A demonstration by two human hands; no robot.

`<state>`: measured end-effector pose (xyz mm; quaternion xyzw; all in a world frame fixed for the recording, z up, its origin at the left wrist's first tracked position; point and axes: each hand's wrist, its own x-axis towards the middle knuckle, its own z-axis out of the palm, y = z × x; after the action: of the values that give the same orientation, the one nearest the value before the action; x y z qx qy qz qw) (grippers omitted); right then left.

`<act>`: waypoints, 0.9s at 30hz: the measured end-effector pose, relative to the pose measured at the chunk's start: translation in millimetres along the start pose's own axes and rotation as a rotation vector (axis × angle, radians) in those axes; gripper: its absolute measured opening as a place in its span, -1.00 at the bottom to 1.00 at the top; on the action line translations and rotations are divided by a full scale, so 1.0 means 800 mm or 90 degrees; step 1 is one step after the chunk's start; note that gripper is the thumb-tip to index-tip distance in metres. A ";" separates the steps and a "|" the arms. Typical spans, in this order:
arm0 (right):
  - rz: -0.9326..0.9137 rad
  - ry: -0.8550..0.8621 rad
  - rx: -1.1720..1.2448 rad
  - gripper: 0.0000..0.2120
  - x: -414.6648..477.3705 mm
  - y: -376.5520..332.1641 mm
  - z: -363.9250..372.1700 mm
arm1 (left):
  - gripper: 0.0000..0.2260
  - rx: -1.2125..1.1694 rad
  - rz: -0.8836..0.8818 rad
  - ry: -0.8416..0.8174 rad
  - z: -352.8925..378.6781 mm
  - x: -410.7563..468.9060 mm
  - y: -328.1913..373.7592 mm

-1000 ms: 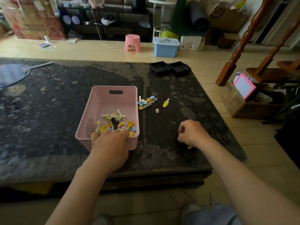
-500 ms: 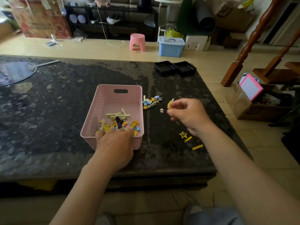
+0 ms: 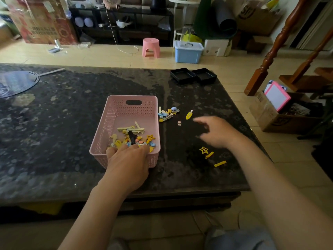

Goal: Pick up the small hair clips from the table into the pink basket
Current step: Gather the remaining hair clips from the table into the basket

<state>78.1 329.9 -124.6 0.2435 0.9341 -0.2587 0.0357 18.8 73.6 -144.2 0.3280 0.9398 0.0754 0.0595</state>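
The pink basket point(image 3: 126, 107) stands on the dark stone table point(image 3: 54, 123) and holds several small hair clips point(image 3: 134, 135), mostly yellow. My left hand point(image 3: 128, 163) grips the basket's near rim, fingers curled inside. Just right of the basket lies a bunch of clips point(image 3: 168, 113), with a yellow clip point(image 3: 189, 115) and a tiny pink clip point(image 3: 179, 123) beside it. A yellow star clip point(image 3: 204, 150) and two yellow bar clips point(image 3: 220, 164) lie nearer the front right. My right hand point(image 3: 216, 132) hovers blurred between these groups, fingers spread, nothing seen in it.
Two black trays point(image 3: 193, 75) sit at the table's far right corner. A round hand fan point(image 3: 16, 83) lies far left. The table's right edge is close to the loose clips. A cardboard box point(image 3: 281, 120) stands on the floor to the right.
My right hand rose from the front right clips with fingers pinched, went toward the basket, and has now swung back right with fingers spread. The left hand stayed on the basket.
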 end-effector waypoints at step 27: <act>0.090 -0.094 -0.099 -0.85 -0.004 0.033 0.041 | -0.88 0.010 -0.016 -0.014 0.000 0.001 0.002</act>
<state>91.3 332.2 -165.1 0.2859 0.9266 -0.1993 0.1412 19.4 75.1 -144.1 0.3174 0.9437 0.0634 0.0677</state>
